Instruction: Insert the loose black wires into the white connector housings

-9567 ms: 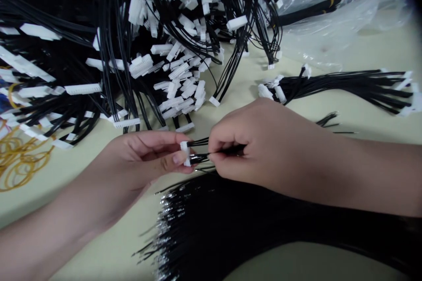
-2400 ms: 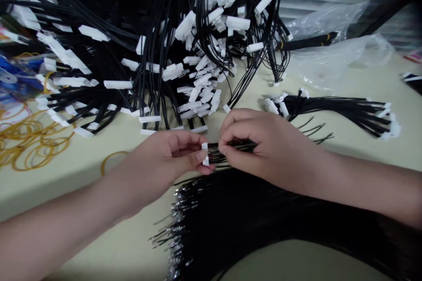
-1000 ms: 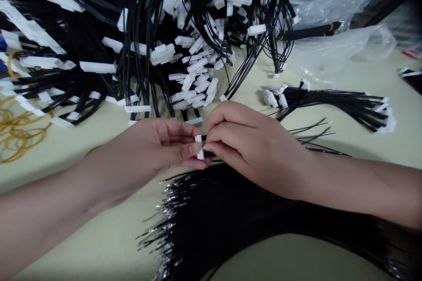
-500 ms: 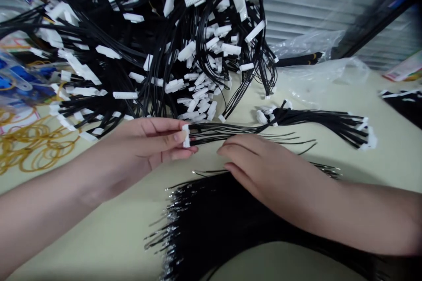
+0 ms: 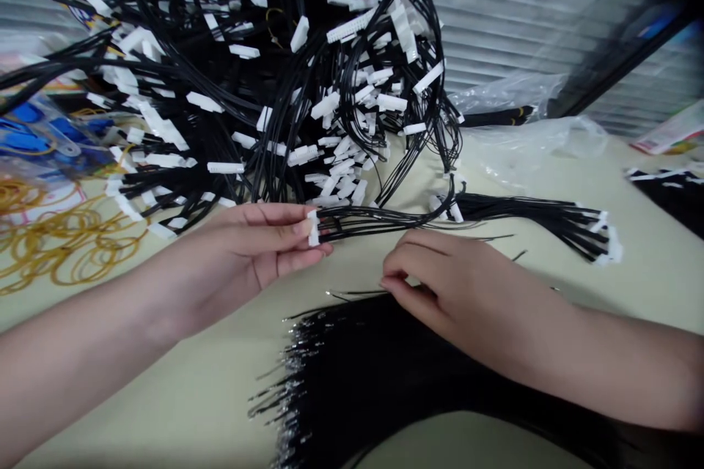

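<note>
White plastic connector [image 5: 313, 228] sits pinched between thumb and fingers of the left hand [image 5: 247, 249], its black wires [image 5: 379, 220] trailing rightward above the cream table [image 5: 165, 388]. The right hand [image 5: 459, 289], narrowly curled and apparently empty, sits at the edge of a sheaf of crimped black leads [image 5: 385, 374], below a heaped tangle of connector harnesses [image 5: 275, 88].

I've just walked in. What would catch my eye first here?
A huge tangle of black wires ending in white connectors fills the top of the view. Below it, a sheaf of loose black wires with shiny tips lies on the table. Between them, the left hand pinches one white connector.
</note>
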A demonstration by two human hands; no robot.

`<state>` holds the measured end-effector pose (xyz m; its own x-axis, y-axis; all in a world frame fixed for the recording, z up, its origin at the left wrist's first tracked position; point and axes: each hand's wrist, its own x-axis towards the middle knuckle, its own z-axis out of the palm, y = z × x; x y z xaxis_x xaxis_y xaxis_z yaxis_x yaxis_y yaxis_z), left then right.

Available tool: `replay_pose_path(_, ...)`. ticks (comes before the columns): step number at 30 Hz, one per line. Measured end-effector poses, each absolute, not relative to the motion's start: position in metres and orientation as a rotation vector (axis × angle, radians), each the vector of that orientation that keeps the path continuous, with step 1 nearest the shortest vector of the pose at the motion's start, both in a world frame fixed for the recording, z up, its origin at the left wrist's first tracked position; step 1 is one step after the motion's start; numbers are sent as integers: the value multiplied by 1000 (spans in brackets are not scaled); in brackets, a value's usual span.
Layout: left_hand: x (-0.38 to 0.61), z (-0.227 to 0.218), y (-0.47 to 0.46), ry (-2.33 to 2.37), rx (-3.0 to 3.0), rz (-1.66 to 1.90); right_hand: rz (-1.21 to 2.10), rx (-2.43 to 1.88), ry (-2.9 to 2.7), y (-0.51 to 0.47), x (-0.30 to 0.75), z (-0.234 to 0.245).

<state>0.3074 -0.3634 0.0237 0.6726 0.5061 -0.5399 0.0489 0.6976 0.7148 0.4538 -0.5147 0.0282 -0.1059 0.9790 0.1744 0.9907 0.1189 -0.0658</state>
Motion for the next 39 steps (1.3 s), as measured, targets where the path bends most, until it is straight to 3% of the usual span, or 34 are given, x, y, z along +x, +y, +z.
replay_pose_path(7, 306, 25, -367, 758, 796, 246, -400, -1822, -2023, -516, 462, 41)
replay_pose_path(22, 298, 11, -365, 665, 905, 125, -86, -1766, -2135, -507, 476, 45)
replay_pose_path(31, 299, 13, -368, 637, 920, 57, -496, -1619, -2527, -506, 481, 40)
replay_pose_path(39, 297, 8, -366, 629, 968, -3, 159, -1704, -2406, -509, 484, 49)
